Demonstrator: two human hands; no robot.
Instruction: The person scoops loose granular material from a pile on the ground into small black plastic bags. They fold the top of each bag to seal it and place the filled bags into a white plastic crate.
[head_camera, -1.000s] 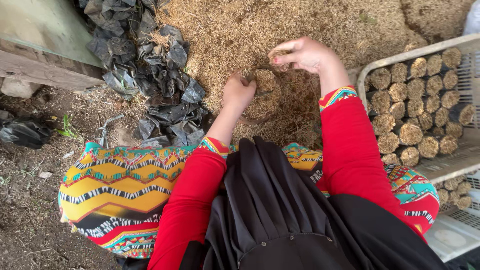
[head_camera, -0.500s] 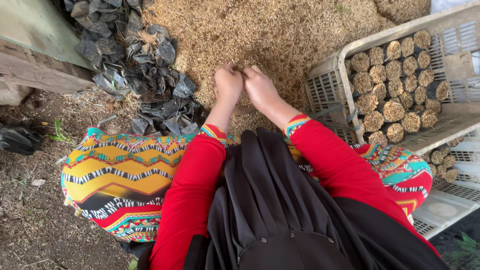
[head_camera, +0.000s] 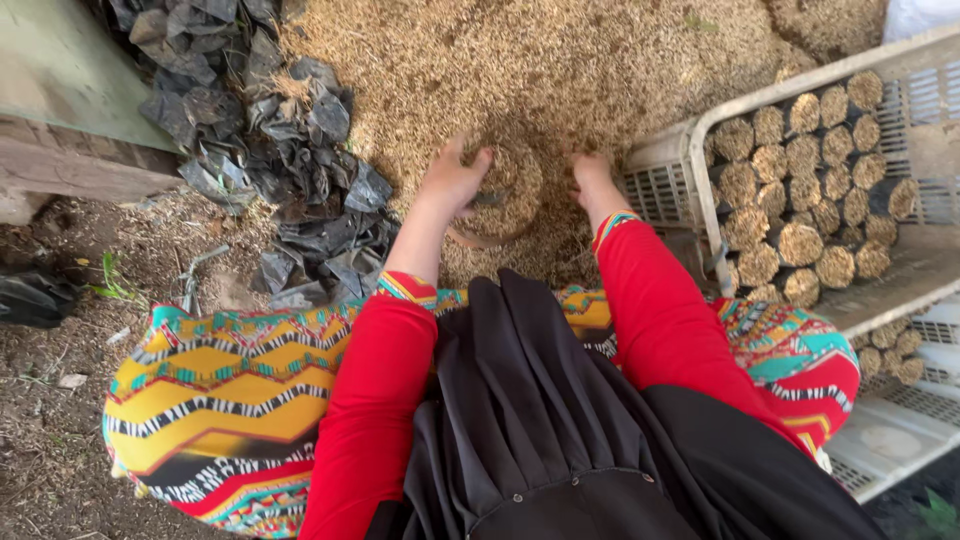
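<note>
Your left hand (head_camera: 452, 180) has its fingers (head_camera: 470, 160) curled against the side of a small filled bag (head_camera: 508, 190), a round pouch packed with straw-coloured husk, and they grip its left wall. Your right hand (head_camera: 592, 175) sits just to the right of the same bag, fingers pushed down into the loose stuff; whether they clench anything there you cannot tell, since the tips are buried. The bag stands upright between your two hands, sunk partly into the husk pile (head_camera: 540, 60) that spreads away in front of you.

Both your arms run back in red sleeves (head_camera: 660, 310) with striped cuffs, over a black cloth (head_camera: 540, 400) that hangs down your front and a bright zigzag-patterned skirt (head_camera: 230, 400).

To your right a pale plastic crate (head_camera: 700, 170) lies tipped, its bottom lined with rows of filled bags (head_camera: 800, 200) seen end-on, packed touching each other. Another crate (head_camera: 900, 430) lies below it. To your left a heap of empty black plastic bags (head_camera: 290, 130) rests at the edge of the husk, near a wooden board (head_camera: 70, 170) and bare soil (head_camera: 50, 400)
</note>
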